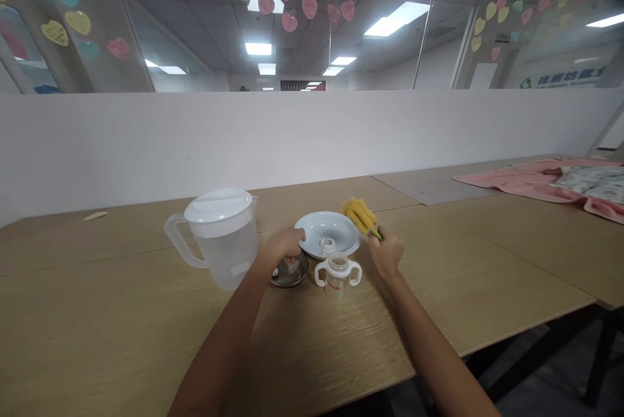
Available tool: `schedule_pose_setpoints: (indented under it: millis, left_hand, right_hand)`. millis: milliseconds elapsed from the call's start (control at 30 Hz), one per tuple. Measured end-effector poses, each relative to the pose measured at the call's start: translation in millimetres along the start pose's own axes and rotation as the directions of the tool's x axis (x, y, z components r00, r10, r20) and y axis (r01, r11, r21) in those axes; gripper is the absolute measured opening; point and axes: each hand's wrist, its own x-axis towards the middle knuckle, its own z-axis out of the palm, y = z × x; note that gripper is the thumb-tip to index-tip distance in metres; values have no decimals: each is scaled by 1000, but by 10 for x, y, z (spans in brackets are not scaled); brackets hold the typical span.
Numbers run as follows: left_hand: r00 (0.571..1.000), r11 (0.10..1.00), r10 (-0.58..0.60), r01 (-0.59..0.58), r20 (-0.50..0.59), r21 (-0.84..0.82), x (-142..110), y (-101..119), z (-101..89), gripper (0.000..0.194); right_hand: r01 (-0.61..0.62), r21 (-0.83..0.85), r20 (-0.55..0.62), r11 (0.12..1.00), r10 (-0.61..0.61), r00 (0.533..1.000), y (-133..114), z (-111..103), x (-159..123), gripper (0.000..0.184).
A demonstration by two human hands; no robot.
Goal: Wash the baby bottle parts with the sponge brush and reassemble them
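My right hand (386,251) is closed round the green handle of a yellow sponge brush (359,214), its head raised at the right rim of a white bowl (308,222). Inside the bowl lies a small white ring-shaped part (327,245). My left hand (284,245) has its fingers curled over a small dark metal dish (288,280) left of the bowl; what they grip, if anything, is hard to see. A clear baby bottle (336,286) with two white handles stands upright, without a lid, between my hands and in front of the bowl.
A translucent lidded pitcher (225,241) stands on the wooden table (121,326) to the left. Farther back lies a thin pale piece (95,215). Pink cloth (517,180) is spread at the far right. A white partition (292,138) closes off the table's back.
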Motion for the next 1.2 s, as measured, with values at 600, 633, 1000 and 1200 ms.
schedule_pose_setpoints:
  millis: [600, 633, 1000, 1200]
  left_hand:
    - [987, 985, -116, 129, 111, -117, -90, -30, -61, 42]
    - [985, 984, -126, 139, 120, -108, -84, -35, -51, 38]
    - [993, 992, -118, 119, -23, 51, -35, -35, -30, 15]
    - [978, 979, -61, 98, -198, 180, -62, 14, -50, 17]
  right_hand:
    - [34, 11, 6, 999, -34, 999, 16, 16, -14, 34]
    - [35, 9, 6, 999, -35, 999, 14, 15, -13, 33]
    - [24, 0, 11, 1000, -24, 1000, -2, 16, -10, 36]
    - [37, -10, 6, 999, -37, 999, 8, 30, -4, 40]
